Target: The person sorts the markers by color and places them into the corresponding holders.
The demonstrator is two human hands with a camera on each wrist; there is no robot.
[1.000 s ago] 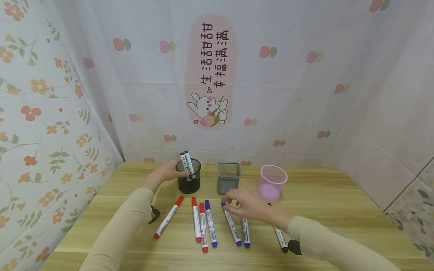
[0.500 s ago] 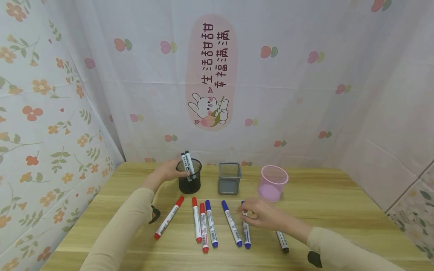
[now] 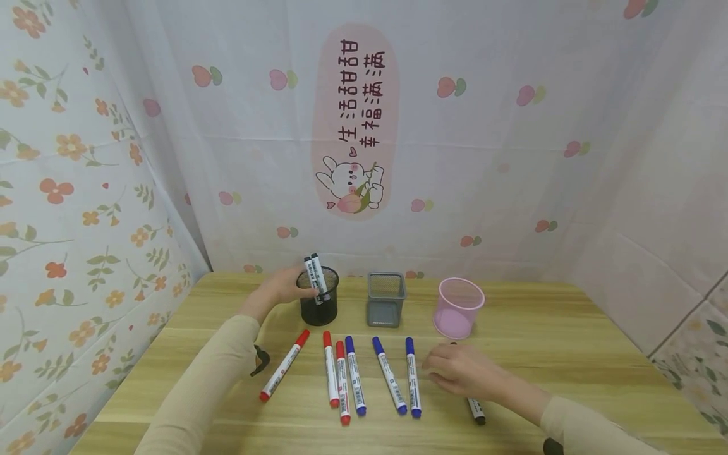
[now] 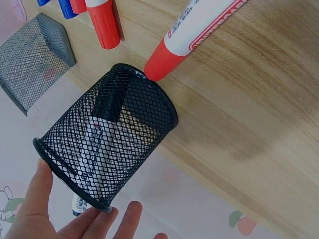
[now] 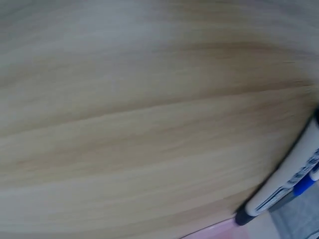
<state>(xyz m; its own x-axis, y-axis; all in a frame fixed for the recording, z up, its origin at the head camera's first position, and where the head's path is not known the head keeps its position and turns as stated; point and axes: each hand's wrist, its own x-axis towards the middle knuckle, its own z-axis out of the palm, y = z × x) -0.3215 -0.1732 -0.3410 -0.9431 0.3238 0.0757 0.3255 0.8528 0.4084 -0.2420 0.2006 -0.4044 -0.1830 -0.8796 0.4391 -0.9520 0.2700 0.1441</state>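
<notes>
My left hand [image 3: 279, 287] grips the rim of a round black mesh pen cup [image 3: 318, 312], thumb and fingers on opposite sides in the left wrist view. Two black-capped whiteboard markers [image 3: 311, 268] stand leaning inside that cup. Over a black marker [image 3: 477, 412] on the table at the right is my right hand [image 3: 467, 371], its fingers loosely bent and hiding the marker's middle. The right wrist view shows this black marker [image 5: 286, 172] at its lower right, apart from any finger. Nothing shows in the right hand.
Three red markers [image 3: 284, 366] and three blue markers [image 3: 412, 379] lie in a row on the wooden table [image 3: 227, 423]. Behind them stand a square grey mesh holder [image 3: 383, 313] and a round pink cup [image 3: 453, 321]. A patterned cloth [image 3: 483, 170] hangs behind.
My right hand has moved right, from over the blue markers to the black marker, uncovering the blue ones. The left hand and the black cup have stayed in place.
</notes>
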